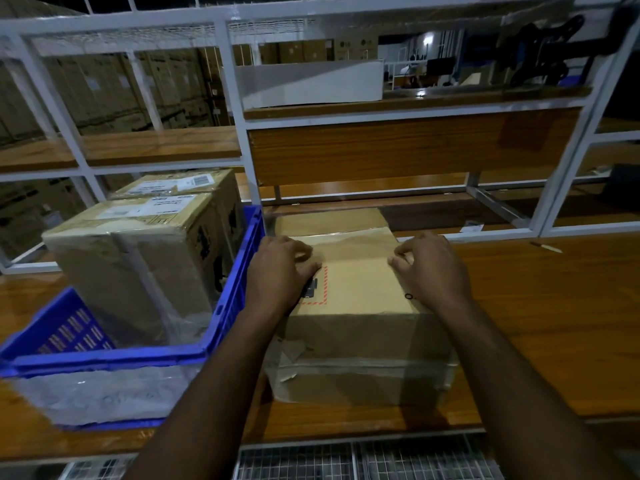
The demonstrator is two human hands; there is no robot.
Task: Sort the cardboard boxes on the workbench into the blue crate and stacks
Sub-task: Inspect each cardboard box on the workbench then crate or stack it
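A cardboard box [363, 296] with a red dashed mark on top lies on another, taped box [360, 379] in the middle of the wooden workbench. My left hand [280, 271] rests on the top box's left side, fingers curled on its surface. On the same top, at its right edge, lies my right hand [431, 268]. Just left stands the blue crate [239, 282], holding two tall cardboard boxes: a near one [138, 268] and a far one [194, 183], both labelled on top.
A white metal frame with wooden shelves [415, 147] rises right behind the boxes. A white box [311, 83] sits on the upper shelf. Bare workbench surface [554, 323] stretches to the right. A small pen-like item [547, 247] lies at the back right.
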